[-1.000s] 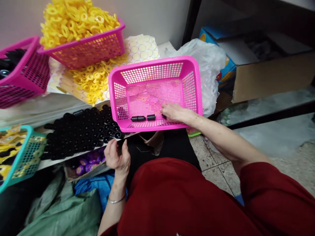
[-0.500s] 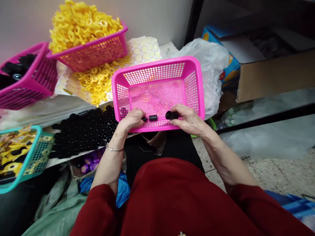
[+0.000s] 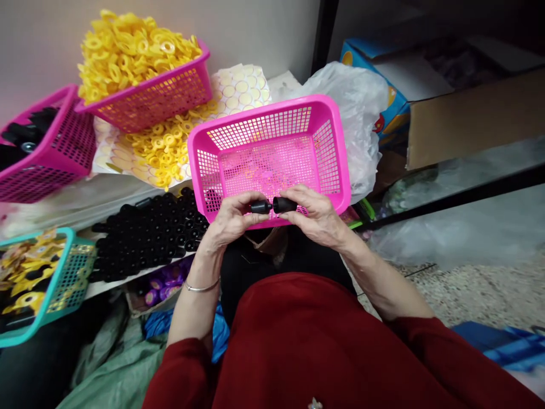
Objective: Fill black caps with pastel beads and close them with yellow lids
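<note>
Pinching black pieces [image 3: 260, 207], partly covered, perhaps touching

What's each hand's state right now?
Left hand: closed, holding a narrow-tipped black cylinder.
Right hand: closed, holding an open-ended black cylinder.

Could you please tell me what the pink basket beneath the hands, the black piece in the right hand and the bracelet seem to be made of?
Pink basket: almost certainly moulded plastic, slightly glossy, with a regular one-colour lattice. Black piece in the right hand: probably plastic, given its smooth, soft sheen. Bracelet: likely polished metal, being thin, silvery and bright.
</note>
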`<action>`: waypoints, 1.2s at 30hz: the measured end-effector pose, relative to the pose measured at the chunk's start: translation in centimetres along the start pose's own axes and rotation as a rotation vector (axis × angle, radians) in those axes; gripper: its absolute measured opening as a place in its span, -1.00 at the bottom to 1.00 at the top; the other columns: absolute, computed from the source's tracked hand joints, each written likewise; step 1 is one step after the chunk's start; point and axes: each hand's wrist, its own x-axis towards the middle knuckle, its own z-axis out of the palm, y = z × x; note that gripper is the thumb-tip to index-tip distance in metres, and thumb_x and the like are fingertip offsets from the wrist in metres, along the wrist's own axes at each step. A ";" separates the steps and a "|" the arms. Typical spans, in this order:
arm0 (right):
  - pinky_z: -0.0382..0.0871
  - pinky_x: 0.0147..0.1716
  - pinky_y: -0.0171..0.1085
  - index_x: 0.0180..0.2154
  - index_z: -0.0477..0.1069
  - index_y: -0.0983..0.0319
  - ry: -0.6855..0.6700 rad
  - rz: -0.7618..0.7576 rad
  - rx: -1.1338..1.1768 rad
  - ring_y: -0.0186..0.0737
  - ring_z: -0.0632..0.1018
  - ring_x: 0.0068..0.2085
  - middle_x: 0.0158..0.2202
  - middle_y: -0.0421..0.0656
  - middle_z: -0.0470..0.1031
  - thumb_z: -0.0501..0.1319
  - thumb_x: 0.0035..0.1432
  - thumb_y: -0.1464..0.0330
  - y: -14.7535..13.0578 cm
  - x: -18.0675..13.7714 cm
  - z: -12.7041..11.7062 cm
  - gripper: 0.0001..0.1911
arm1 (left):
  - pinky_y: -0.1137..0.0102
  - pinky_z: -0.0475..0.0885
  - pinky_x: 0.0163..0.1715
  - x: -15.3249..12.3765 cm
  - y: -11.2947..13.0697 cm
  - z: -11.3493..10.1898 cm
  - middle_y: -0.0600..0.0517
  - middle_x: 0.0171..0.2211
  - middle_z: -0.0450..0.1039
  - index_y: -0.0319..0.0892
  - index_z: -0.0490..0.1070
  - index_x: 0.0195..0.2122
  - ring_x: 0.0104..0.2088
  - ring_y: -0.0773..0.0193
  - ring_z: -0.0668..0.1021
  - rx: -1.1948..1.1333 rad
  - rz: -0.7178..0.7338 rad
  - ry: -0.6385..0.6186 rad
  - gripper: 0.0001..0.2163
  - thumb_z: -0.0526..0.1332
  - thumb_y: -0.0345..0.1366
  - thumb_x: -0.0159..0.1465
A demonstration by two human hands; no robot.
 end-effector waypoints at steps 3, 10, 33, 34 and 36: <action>0.41 -0.19 -0.21 -0.11 0.45 0.20 -0.008 -0.030 -0.025 -0.22 0.48 -0.21 -0.25 -0.13 0.45 0.16 0.16 0.42 0.1 -0.3 -0.2 -0.76 | 0.31 0.52 -0.24 -0.3 0.4 0.7 -0.01 -0.36 0.51 -0.21 0.54 -0.29 -0.32 0.23 0.55 0.051 0.017 -0.002 -0.67 0.46 -0.19 -0.07; 0.41 -0.18 -0.20 -0.09 0.44 0.21 -0.037 -0.066 -0.090 -0.19 0.49 -0.18 -0.21 -0.10 0.43 0.13 0.16 0.48 0.4 -0.7 -0.6 -0.72 | 0.30 0.52 -0.18 -0.4 0.1 0.8 -0.04 -0.33 0.56 -0.22 0.57 -0.24 -0.30 0.21 0.58 0.090 -0.009 -0.012 -0.68 0.44 -0.22 -0.02; 0.38 -0.29 -0.25 -0.16 0.43 0.24 -0.108 -0.126 -0.174 -0.23 0.44 -0.27 -0.32 -0.14 0.38 0.17 0.18 0.45 0.5 -1.0 -0.3 -0.83 | 0.41 0.49 -0.27 -0.6 -0.8 1.1 0.01 -0.39 0.56 -0.26 0.58 -0.31 -0.37 0.30 0.56 -0.203 -0.200 0.008 -0.65 0.49 -0.24 -0.14; 0.38 -0.31 -0.27 -0.17 0.43 0.25 -0.120 -0.114 -0.159 -0.25 0.44 -0.29 -0.34 -0.15 0.38 0.18 0.18 0.43 0.4 -1.0 -0.3 -0.85 | 0.41 0.49 -0.28 -0.7 -0.9 1.2 0.00 -0.39 0.56 -0.26 0.58 -0.31 -0.38 0.30 0.56 -0.208 -0.204 -0.001 -0.64 0.49 -0.23 -0.14; 0.37 -0.36 -0.30 -0.19 0.43 0.26 -0.109 -0.076 -0.130 -0.29 0.44 -0.35 -0.37 -0.17 0.39 0.20 0.18 0.41 0.1 -1.0 -0.2 -0.87 | 0.40 0.49 -0.29 -0.7 -1.0 1.5 -0.01 -0.38 0.56 -0.27 0.57 -0.28 -0.38 0.30 0.55 -0.210 -0.210 -0.014 -0.61 0.49 -0.18 -0.12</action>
